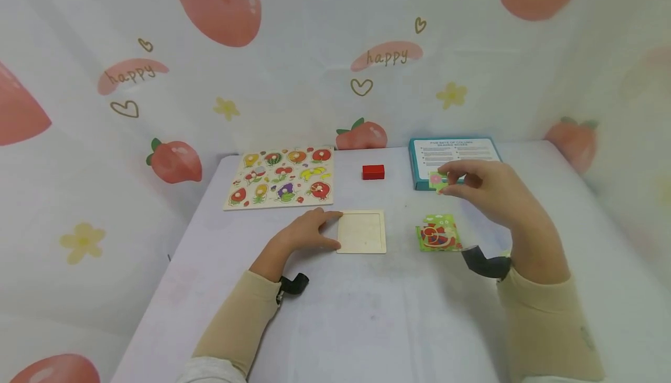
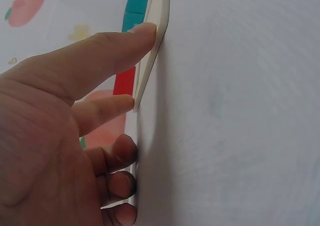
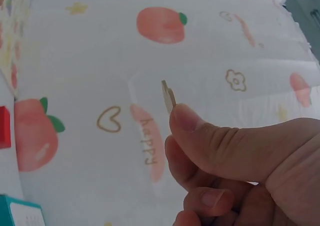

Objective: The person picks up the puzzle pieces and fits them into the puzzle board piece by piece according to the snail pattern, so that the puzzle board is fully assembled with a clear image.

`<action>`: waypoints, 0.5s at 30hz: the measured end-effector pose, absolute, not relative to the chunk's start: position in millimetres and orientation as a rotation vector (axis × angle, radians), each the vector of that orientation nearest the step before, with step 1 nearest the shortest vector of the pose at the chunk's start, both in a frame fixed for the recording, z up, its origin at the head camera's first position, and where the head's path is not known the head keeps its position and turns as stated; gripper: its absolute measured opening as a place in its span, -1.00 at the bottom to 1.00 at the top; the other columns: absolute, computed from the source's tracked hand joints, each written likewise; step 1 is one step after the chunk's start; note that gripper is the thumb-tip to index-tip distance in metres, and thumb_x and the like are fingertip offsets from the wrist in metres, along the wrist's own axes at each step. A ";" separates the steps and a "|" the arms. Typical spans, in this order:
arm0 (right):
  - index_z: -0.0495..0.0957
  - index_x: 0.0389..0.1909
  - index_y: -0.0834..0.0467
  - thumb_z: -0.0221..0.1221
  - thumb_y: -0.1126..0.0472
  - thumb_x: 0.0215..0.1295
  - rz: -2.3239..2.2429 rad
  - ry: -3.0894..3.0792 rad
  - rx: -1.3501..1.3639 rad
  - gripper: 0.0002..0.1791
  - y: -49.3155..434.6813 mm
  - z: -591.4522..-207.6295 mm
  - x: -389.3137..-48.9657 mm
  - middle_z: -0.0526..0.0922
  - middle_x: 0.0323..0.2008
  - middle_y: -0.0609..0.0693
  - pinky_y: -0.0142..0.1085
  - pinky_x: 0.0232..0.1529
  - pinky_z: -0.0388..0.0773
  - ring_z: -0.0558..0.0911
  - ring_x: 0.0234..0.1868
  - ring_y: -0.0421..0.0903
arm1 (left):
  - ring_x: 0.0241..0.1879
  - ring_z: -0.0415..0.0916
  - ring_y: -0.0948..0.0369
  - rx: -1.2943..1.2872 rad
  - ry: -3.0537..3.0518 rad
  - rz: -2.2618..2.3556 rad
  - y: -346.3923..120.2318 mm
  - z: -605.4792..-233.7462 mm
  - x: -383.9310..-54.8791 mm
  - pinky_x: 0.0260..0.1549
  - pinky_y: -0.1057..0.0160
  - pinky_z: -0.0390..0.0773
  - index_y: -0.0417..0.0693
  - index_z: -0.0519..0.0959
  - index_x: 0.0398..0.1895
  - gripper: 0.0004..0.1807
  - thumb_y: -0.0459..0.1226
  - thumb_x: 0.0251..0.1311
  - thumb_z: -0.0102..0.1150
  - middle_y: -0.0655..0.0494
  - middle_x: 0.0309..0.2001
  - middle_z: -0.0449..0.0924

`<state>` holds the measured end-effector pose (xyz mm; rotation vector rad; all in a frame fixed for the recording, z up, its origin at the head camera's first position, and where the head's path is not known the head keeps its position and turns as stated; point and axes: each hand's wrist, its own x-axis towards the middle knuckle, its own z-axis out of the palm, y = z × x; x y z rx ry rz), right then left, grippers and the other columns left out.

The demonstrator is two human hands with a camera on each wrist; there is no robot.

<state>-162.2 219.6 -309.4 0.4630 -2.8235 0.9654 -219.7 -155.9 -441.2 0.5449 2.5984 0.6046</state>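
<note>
At the middle of the table lies a square, shallow wooden puzzle tray point(image 1: 362, 232) with a raised rim. My left hand point(image 1: 306, 233) holds the tray by its left side, thumb at the near corner and index finger at the far one. In the left wrist view, the thumb point(image 2: 115, 53) touches the tray's pale edge point(image 2: 150, 50); the other fingers are bent. My right hand point(image 1: 484, 191) pinches a small green puzzle piece point(image 1: 436, 180) with a pink flower, raised above the table. In the right wrist view, that puzzle piece point(image 3: 168, 95) shows edge-on. Below it lie several colourful puzzle pieces point(image 1: 439, 234), grouped together.
A fruit-picture board point(image 1: 283, 178) lies at the back left. Behind the tray sits a red block point(image 1: 373, 172). A teal-edged box point(image 1: 456, 153) with a printed white top lies at the back right, partly behind my right hand. A patterned cloth hangs behind the table.
</note>
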 end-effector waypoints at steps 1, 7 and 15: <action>0.70 0.09 0.10 0.41 0.16 0.31 0.977 -2.807 0.471 -0.65 217.4 -308.0 -161.0 0.64 -0.25 -0.03 -0.30 -0.33 0.33 0.44 -0.31 -0.02 | -0.10 0.35 0.15 0.545 2.600 0.603 -156.2 -441.2 -219.6 -0.15 0.13 0.46 0.20 0.39 0.51 -0.14 0.02 0.11 0.52 0.10 -0.15 0.40; 0.70 0.07 0.15 0.41 0.22 0.30 1.053 -2.712 0.527 -0.67 200.2 -305.4 -152.7 0.63 -0.29 -0.02 -0.35 -0.38 0.34 0.46 -0.37 -0.04 | -0.09 0.35 0.14 0.547 2.604 0.611 -156.8 -442.5 -220.8 -0.12 0.12 0.46 0.21 0.39 0.51 -0.14 0.03 0.11 0.51 0.11 -0.14 0.40; 0.72 0.05 0.17 0.43 0.31 0.24 1.175 -2.577 0.612 -0.66 170.9 -309.5 -144.4 0.62 -0.33 -0.07 -0.36 -0.49 0.33 0.45 -0.45 -0.07 | -0.13 0.35 0.14 0.554 2.595 0.638 -157.3 -444.6 -221.1 -0.18 0.13 0.43 0.19 0.41 0.50 -0.14 0.02 0.09 0.53 0.09 -0.18 0.39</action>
